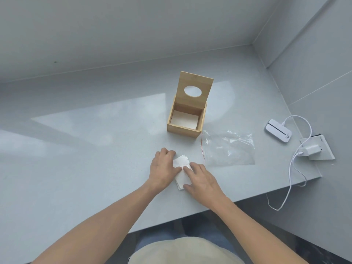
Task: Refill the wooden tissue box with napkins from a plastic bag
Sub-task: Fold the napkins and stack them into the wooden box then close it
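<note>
A: Wooden box (185, 119) stands with its lid (195, 86) tipped up, something white and flat already lying at the bottom. Where are the napkins?

B: Just in front of the box, a small stack (182, 171) flat on the counter (95, 149). The left hand (164, 166) and right hand (202, 180) press on it from either side, fingers spread, neither one closed around it.

A: And the bag?

B: The bag (228, 147) lies flat, apparently empty, to the right of the box.

A: So square the edges first?

B: I'd say so. Tidy the stack, pinch it at both sides, lower it level into the box.

A: The surroundings?

B: Pale grey counter, glossy, meeting grey walls in a corner behind the box. A white gadget (278, 133) and charger (312, 149) sit further right.
</note>
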